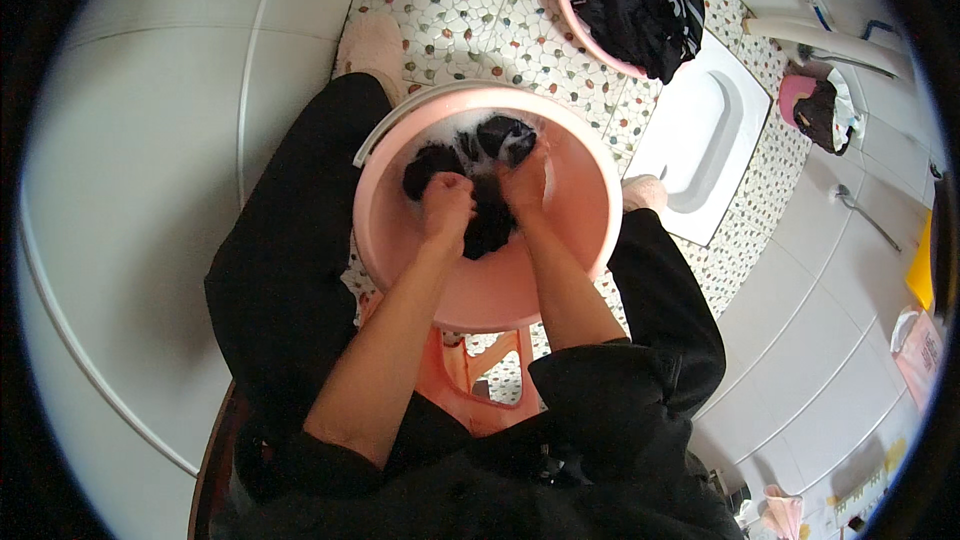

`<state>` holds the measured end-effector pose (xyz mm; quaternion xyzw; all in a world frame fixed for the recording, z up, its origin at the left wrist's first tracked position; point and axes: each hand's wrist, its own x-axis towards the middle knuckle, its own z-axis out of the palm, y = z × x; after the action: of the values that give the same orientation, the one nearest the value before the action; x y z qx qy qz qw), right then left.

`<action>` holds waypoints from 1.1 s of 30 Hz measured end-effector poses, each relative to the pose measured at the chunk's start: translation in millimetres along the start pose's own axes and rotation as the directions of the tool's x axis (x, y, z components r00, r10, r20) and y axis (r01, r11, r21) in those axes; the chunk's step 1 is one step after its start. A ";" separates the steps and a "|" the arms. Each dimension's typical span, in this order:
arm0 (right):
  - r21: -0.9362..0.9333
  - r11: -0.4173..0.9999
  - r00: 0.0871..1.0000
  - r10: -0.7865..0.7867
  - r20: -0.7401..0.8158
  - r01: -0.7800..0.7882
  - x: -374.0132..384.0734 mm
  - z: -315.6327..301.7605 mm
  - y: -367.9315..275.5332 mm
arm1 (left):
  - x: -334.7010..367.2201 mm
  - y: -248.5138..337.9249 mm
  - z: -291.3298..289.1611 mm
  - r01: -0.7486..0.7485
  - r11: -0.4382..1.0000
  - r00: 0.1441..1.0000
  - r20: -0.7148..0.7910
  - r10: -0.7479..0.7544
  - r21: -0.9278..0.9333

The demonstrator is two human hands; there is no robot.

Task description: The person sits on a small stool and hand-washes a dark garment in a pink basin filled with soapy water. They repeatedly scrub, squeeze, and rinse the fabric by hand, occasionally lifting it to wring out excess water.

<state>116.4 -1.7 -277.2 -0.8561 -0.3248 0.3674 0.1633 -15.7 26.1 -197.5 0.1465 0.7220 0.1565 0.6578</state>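
A pink bucket (585,195) stands between my knees with soapy water and white foam (455,130) in it. Bunched in the water is a dark wet garment (488,222); its exact kind does not show. My left hand (447,205) is closed in a fist on the cloth, left of the bucket's middle. Close by on the right, my right hand (524,188) grips another part of the same cloth near the bucket wall. Suds and dark fabric partly hide the fingertips of this hand.
An orange-pink plastic stool (470,405) is under the bucket's near side. Beyond, a pink basin (575,25) holds a heap of black clothes (640,0). A white squat toilet (690,145) lies to the right, near a small bin (800,100). White walls flank both sides.
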 end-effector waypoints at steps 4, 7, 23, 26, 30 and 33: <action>0.050 0.997 0.981 0.040 0.190 -0.050 34.3 -0.3 51.3 | 6.0 -14.3 9.8 0.244 0.966 0.941 0.262 -0.214 -0.089; 0.070 0.990 0.985 -0.131 0.111 0.124 -1.0 -14.3 32.1 | 9.3 -34.0 -3.5 0.263 0.961 0.940 0.248 -0.235 -0.086; 0.265 0.896 0.901 -0.404 0.157 0.355 -179.5 -135.6 -110.2 | -114.4 23.0 -29.5 0.360 0.850 0.834 0.541 -0.109 -0.384; 0.348 0.870 0.901 -0.414 0.131 0.350 -199.0 -123.2 -102.5 | -121.0 9.7 -40.7 0.492 0.765 0.764 0.627 -0.151 -0.416; 0.479 0.822 0.912 -0.399 0.097 0.309 -229.1 -114.6 -114.1 | -99.2 3.5 -42.7 0.401 0.807 0.694 0.719 0.042 -0.434; 0.324 0.901 0.939 -0.332 0.091 0.287 -239.6 -124.1 -132.4 | -91.8 3.9 -39.9 0.392 0.789 0.642 0.755 0.133 -0.472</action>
<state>25.4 -71.4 0.7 -0.7287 -0.4072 0.4435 0.3264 -47.0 -10.0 -109.5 -0.0732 0.3014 0.2495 0.9174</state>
